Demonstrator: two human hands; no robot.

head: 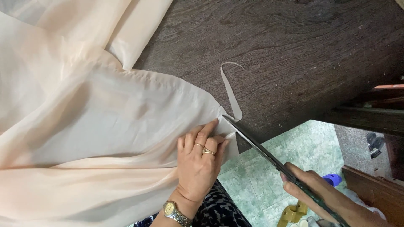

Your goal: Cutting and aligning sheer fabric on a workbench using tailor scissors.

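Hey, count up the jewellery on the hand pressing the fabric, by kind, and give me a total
On the left hand, which presses the peach fabric beside the scissors held by the right hand:
Gold rings: 2
Wristwatch: 1
Total: 3

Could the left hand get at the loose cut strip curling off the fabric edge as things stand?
Probably yes. The left hand lies flat on the fabric, fingertips close to the strip. Only the scissors tip sits between them; the table around it is bare.
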